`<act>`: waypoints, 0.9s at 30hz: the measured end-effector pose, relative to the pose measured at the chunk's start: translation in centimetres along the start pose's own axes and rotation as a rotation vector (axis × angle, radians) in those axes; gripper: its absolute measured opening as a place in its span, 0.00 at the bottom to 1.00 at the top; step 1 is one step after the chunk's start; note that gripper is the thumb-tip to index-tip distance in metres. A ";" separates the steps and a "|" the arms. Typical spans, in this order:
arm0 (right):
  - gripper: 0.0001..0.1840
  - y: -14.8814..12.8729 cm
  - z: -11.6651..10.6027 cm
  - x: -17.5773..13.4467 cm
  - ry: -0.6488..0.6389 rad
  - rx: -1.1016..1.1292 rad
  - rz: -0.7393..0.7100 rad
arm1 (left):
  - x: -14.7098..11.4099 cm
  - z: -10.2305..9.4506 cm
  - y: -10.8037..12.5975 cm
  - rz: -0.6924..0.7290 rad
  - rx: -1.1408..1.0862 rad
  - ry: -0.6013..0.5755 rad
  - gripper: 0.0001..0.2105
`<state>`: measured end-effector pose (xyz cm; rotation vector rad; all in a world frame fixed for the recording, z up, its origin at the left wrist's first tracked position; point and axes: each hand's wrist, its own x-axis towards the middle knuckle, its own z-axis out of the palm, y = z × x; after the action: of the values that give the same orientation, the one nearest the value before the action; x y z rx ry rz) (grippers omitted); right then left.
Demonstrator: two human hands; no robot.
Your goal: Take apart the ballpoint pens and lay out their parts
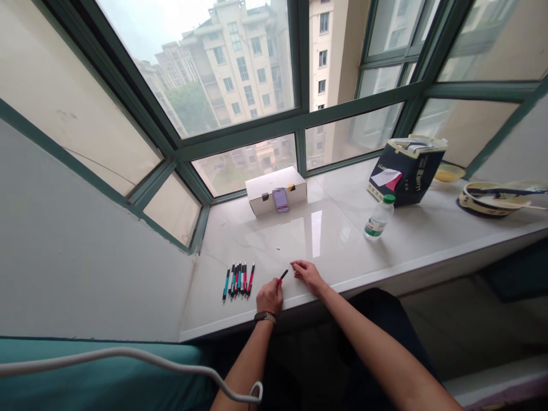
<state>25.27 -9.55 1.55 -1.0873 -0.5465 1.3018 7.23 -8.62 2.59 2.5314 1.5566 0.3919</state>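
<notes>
My left hand (269, 295), a band at its wrist, is closed around a red and black pen (283, 276) whose dark end points up and to the right. Just right of that end, my right hand (306, 275) is pinched at the fingertips; a tiny piece seems to be between them, too small to name. Several pens (238, 279) in teal, red, white and black lie side by side to the left of my left hand. Beyond both hands, a tiny dark part (278, 248) rests on the white sill (342, 260).
A white box (276, 191) stands against the window, a purple packet (281, 200) at its front. Farther right are a water bottle (379, 218) with a green cap, a dark paper bag (406, 171) and a round bowl (492, 201). A white cable (128, 353) crosses the lower left.
</notes>
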 end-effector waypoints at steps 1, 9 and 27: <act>0.20 0.0 0.0 0.0 -0.008 -0.010 -0.003 | 0.0 0.0 0.0 0.001 0.001 0.001 0.14; 0.20 0.1 -0.3 0.0 -0.048 -0.042 0.005 | 0.1 -0.2 0.1 -0.010 0.008 -0.023 0.14; 0.19 -0.4 -0.3 -0.3 -0.120 -0.011 0.057 | 0.0 -0.4 0.1 0.002 -0.010 -0.055 0.16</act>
<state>25.66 -9.94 1.80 -1.0448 -0.6159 1.4218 7.22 -8.64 2.96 2.5147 1.5287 0.3272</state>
